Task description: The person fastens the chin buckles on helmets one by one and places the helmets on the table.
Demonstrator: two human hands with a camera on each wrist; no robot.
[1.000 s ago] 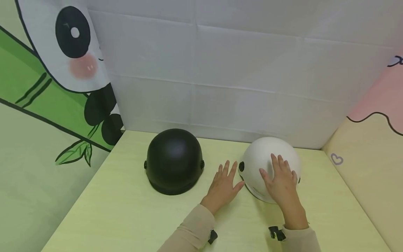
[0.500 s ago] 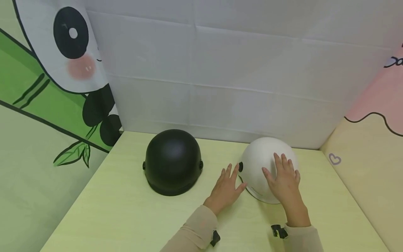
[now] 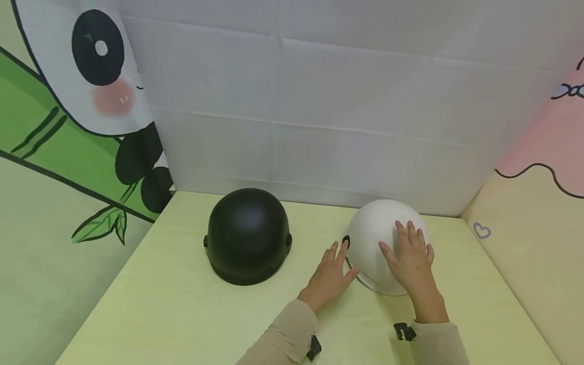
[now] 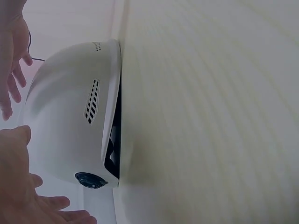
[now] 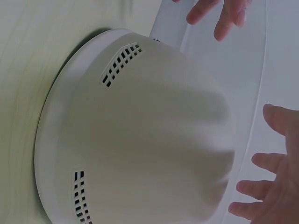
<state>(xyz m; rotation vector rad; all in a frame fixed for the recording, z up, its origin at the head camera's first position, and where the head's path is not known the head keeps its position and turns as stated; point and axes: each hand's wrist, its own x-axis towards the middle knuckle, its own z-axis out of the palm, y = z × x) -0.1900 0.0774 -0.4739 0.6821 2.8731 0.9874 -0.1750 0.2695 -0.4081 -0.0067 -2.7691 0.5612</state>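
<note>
A white helmet (image 3: pixel 369 223) rests rim-down on the table at the right; rows of vent slots show on its shell (image 5: pixel 154 126) in the right wrist view. My right hand (image 3: pixel 412 261) is spread over the dome with fingers straight, and in the right wrist view its fingertips (image 5: pixel 252 186) hover just off the shell. Beside the helmet's left edge is my left hand (image 3: pixel 328 281), palm toward it, fingers extended near the round black side fitting (image 4: pixel 91 180). Neither hand grips anything. To the left sits a matte black helmet (image 3: pixel 248 233), also dome-up.
The pale yellow table (image 3: pixel 173 299) carries both helmets, close to the white back wall (image 3: pixel 342 126). Cartoon-printed panels flank it, a green one (image 3: pixel 32 111) at left and a cream-and-pink one (image 3: pixel 538 218) at right. Black clips (image 3: pixel 404 332) sit by the sleeve cuffs.
The head view has shifted slightly, moving the scene a little left. My left hand has come closer to the white helmet's side; my right hand has drifted slightly right over the dome.
</note>
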